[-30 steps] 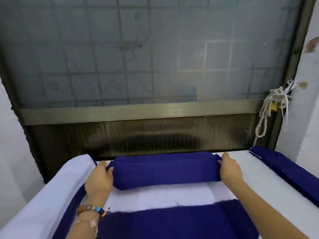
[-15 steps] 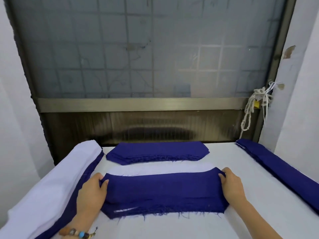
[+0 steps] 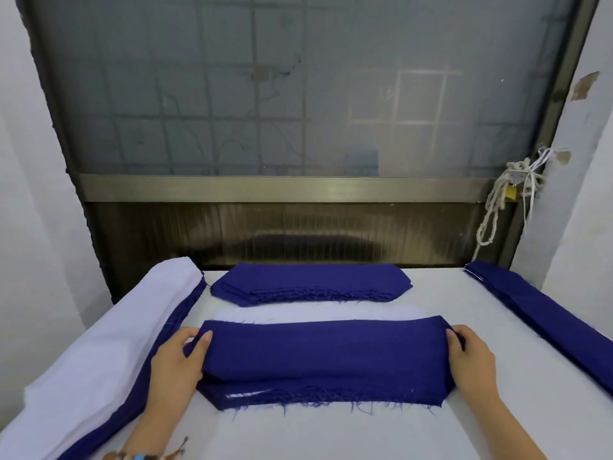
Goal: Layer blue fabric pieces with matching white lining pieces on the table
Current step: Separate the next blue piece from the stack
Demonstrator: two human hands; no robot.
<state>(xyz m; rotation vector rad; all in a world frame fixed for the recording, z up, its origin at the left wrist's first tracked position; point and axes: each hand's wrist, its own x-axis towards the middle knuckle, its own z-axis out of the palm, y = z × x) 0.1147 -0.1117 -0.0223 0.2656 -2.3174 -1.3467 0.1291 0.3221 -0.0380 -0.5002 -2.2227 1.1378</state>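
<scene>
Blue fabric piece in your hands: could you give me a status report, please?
Left hand, right hand grip the blue fabric piece by its ends. Held over near blue stack; white lining piece just beyond. Nothing blocking.

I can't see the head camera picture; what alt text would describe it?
The left hand and right hand grip the ends of a blue piece lying over a white lining on a table. Behind it sits a blue stack below a frosted window; white cloth lies along the left, blue strips along the right.
</scene>
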